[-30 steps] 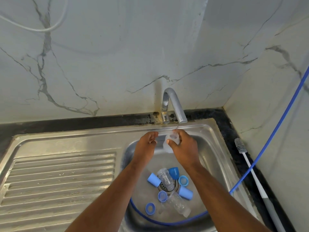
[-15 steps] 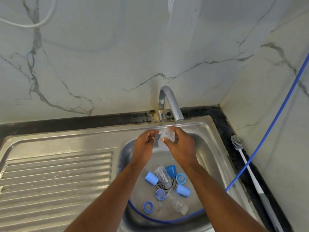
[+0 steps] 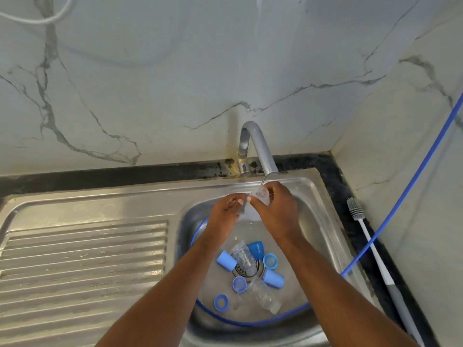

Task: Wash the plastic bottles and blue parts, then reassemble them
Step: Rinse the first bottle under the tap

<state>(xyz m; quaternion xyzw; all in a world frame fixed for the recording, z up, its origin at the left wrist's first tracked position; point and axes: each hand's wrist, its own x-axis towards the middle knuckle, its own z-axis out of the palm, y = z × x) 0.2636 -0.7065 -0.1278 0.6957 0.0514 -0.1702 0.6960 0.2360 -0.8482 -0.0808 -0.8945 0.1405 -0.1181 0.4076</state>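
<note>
Your right hand (image 3: 275,211) curls over the top of a clear bottle (image 3: 250,214) and grips it just under the spout of the tap (image 3: 258,144), near the back edge of the basin (image 3: 317,236). A thin thread of water (image 3: 263,182) falls onto it. Your left hand (image 3: 225,212) comes in from the bottle's left with bent fingers, the tips against its side; you cannot tell whether they pinch it or only touch.

On the basin floor below your wrists, two more clear bottles (image 3: 263,294) lie on their sides, one across the drain (image 3: 244,272), the other nearer the front edge. Six blue parts (image 3: 226,260) lie around them: caps and rings, some touching the bottles. A blue hose (image 3: 400,196) drops in over the right edge and loops around the basin floor.

The steel drainboard (image 3: 85,259) runs off to the left. A brush (image 3: 370,249) lies along the black counter (image 3: 350,221) by the sink's right edge. Behind the tap stands a veined marble wall (image 3: 150,83), with a white cable (image 3: 37,20) hanging at its top left corner.

Compared with a second ago, both hands and the bottle are at the same spot under the spout, your left fingertips are closer in against the bottle, and the pieces on the basin floor lie as they did.
</note>
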